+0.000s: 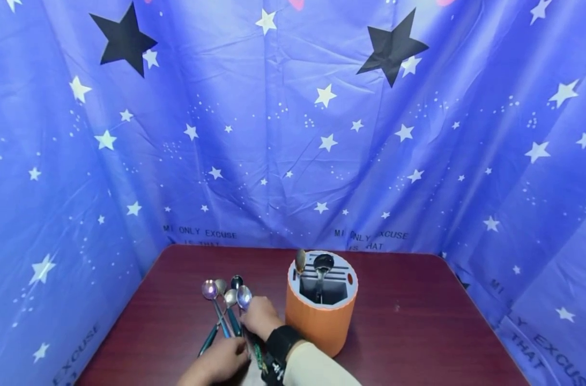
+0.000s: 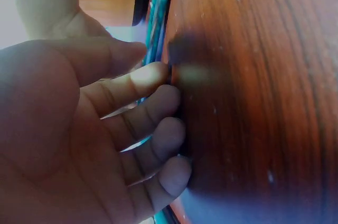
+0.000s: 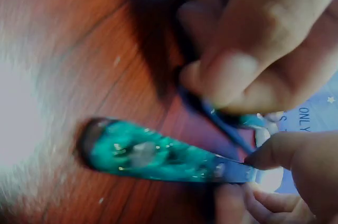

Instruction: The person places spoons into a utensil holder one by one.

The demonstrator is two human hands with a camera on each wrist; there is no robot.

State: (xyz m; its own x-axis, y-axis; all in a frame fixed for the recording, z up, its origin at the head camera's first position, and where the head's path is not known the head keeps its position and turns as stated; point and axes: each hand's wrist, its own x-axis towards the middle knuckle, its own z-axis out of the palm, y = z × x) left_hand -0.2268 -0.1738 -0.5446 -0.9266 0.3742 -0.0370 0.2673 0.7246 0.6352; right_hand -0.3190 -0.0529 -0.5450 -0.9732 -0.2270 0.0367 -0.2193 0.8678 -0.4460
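Observation:
My right hand [image 1: 262, 317] pinches a spoon [image 3: 153, 152] near its neck. The spoon's glittery green handle points back toward the wrist camera. Left of that hand, several long-handled spoons lie bunched on the table, among them one with a purple-pink bowl [image 1: 209, 289] and one with a black bowl [image 1: 237, 282]. My left hand [image 1: 223, 358] rests low over their handles. In the left wrist view its fingers [image 2: 168, 134] are loosely bent at the tabletop, with a teal handle [image 2: 156, 23] passing by thumb and index finger. The palm hides part of the handles.
An orange cylindrical holder [image 1: 319, 329] with a grey slotted top stands just right of the right hand. A dark ladle-like spoon [image 1: 324, 262] and a brownish spoon [image 1: 299, 261] stand in it. Blue star-printed curtains [image 1: 273, 161] hang behind the dark red table [image 1: 418, 321].

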